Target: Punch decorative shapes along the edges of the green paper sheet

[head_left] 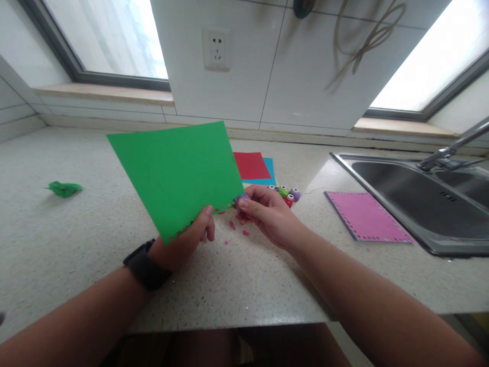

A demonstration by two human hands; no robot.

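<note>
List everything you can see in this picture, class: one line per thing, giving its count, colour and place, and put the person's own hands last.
green sheet: one, green, held up over the counter, holes punched along its lower edge
small punch: one, purple, at the green sheet's lower right corner
craft punches: about three, green, purple and red, in a cluster beyond the right hand
red sheet: one, red, flat behind the green sheet
blue sheet: one, blue, under the red sheet
pink sheet: one, pink, punched border, beside the sink
green scrap: one, green, crumpled, far left
paper bits: several, pink, below the hands
sink: one, steel, right
tap: one, metal, over the sink
socket: one, white, wall
left hand: holds the green sheet; black wristband
right hand: holds the small punch
</note>
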